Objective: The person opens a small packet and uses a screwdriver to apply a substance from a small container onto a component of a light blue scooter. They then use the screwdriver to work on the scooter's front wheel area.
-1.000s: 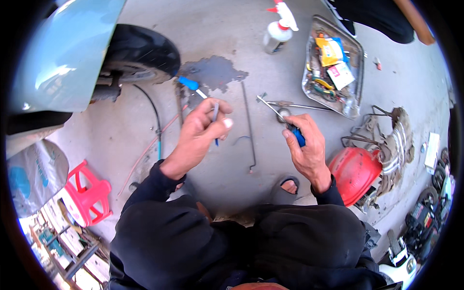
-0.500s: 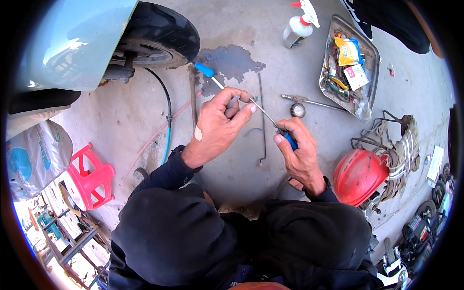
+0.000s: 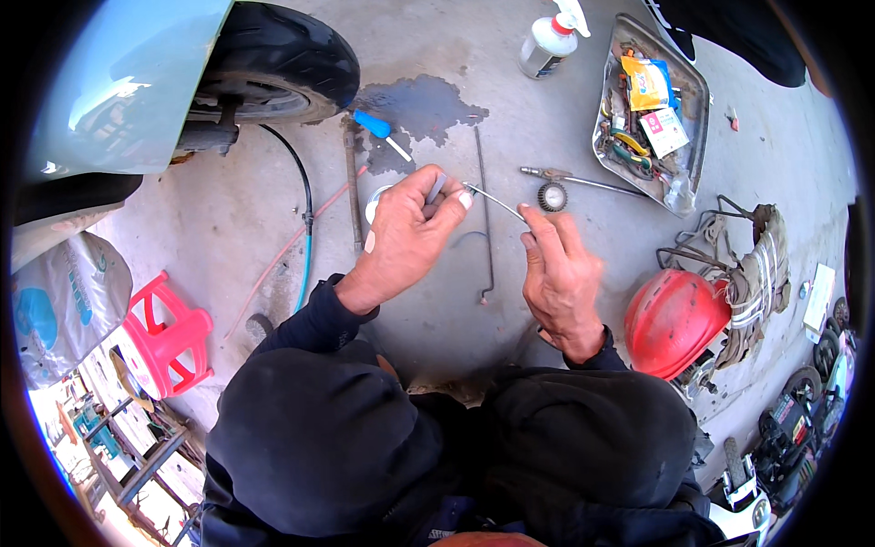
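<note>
My right hand is closed around the handle end of a thin-shafted hand tool, whose metal shaft points left; the palm hides the handle. At the shaft's far end my left hand pinches with thumb and forefinger, beside a small dark bit too small to name. A flat grey strip also sticks out between the left fingers. Beyond that hand, a blue-handled piece with a pale shaft lies on the ground by a wet patch. A white round item is partly hidden behind the left hand.
A vehicle's tyre stands at upper left, a hose below it. Metal rods and a gauge lie ahead. To the right are a tool tray, a spray bottle and a red helmet. A red stool sits left.
My right hand has turned over the tool, so its blue handle no longer shows. The left hand keeps its pinch at the shaft's end. The whole view has shifted slightly.
</note>
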Tool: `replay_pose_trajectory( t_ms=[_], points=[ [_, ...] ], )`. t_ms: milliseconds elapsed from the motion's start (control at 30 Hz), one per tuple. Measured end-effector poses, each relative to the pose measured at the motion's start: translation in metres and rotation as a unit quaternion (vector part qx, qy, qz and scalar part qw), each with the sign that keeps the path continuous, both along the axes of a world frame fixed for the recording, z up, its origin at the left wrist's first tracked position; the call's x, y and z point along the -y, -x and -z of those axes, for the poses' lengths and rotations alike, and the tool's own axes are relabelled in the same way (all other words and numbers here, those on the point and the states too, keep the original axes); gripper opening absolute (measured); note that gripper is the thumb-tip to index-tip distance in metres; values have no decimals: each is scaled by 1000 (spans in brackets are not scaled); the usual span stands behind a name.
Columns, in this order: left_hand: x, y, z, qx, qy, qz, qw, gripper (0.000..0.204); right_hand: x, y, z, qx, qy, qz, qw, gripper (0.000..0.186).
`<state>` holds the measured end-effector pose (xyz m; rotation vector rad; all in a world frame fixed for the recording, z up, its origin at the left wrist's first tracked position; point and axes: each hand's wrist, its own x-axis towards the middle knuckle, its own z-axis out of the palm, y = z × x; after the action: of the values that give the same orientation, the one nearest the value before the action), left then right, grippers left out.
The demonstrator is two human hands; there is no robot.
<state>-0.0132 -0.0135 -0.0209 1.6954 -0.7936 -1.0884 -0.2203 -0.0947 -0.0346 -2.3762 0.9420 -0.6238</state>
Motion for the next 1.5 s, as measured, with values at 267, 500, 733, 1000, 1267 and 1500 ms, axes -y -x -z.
replay_pose_trajectory(
  t_ms=[267,500,733,1000,1267,1500],
  points=[
    [-9,2,15,-154,-12,-37,987,13,-8,-4,16,116,-210,1,971,22],
    [-3,-6,3,-36,-30,-27,999,9,2,2,1,195,-709,-10,677,24],
    [-5,-4,0,49,46,-10,998,18,-7,-7,6,190,-708,-50,679,25],
    [-7,-5,6,56,-3,16,998,18,-4,-4,10,154,-712,-40,684,24],
    [-4,-7,-17,103,-67,108,987,23,16,0,31,-9,-78,87,993,13],
    [-19,8,17,106,10,177,979,24,20,-3,19,7,-267,82,960,17]
  ],
)
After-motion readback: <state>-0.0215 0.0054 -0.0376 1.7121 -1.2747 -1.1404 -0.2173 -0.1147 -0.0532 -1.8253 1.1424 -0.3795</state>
